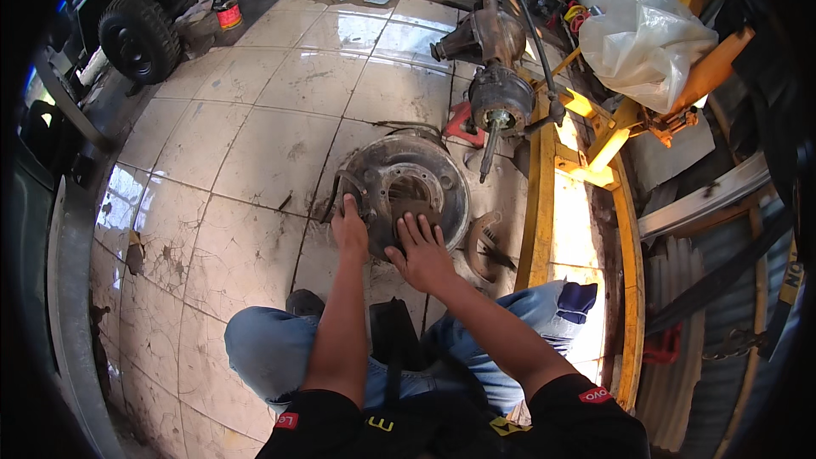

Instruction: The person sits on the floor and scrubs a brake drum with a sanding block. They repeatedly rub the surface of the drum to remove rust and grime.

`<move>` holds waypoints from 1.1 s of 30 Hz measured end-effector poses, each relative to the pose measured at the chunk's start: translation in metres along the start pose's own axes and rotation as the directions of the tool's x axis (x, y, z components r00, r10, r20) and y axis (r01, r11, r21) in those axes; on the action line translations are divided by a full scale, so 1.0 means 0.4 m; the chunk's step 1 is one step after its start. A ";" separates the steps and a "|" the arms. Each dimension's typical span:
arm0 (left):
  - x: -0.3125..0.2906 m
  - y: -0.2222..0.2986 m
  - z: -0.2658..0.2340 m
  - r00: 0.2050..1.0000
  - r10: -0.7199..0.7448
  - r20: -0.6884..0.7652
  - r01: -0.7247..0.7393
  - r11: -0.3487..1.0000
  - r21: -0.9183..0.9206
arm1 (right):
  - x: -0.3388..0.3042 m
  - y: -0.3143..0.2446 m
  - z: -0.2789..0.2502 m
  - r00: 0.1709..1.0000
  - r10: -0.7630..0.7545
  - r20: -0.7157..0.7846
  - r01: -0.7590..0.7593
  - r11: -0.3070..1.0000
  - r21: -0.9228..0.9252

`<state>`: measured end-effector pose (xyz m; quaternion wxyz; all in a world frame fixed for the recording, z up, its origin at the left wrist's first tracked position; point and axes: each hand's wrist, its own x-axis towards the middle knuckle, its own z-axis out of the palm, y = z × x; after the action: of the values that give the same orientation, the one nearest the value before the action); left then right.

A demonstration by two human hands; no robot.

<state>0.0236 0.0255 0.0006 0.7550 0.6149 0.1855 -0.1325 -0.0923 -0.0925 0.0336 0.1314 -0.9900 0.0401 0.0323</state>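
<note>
On the tiled floor before my knees lies a round, dirty brake backing plate (455, 191) with a hole in its middle. My left hand (350, 231) is closed at its left edge, around a dark curved metal part (349, 180); whether that part is fixed to the plate I cannot tell. The fingers of my right hand (422, 255) are stretched out flat over a dark, flat piece (410, 211), which partly covers the central hole. A rusty curved brake shoe (482, 248) lies just right of the plate.
Beyond the plate, an axle housing (500, 38) with a protruding shaft lies beside a red tool or stand (464, 124). A yellow steel frame (540, 212) runs along my right, with a clear plastic bag (643, 38) above it. A vehicle tyre (138, 36) stands far left, near a red container (228, 14).
</note>
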 end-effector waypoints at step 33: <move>-0.009 0.002 0.000 0.998 -0.054 -0.029 0.056 0.997 0.055 | -0.102 -0.054 0.004 0.989 -0.011 0.147 0.010 1.000 0.004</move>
<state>0.0208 0.0256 0.0028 0.7309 0.6322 0.2088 -0.1501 -0.1309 -0.0682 0.0407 0.1356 -0.9849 0.0252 0.1045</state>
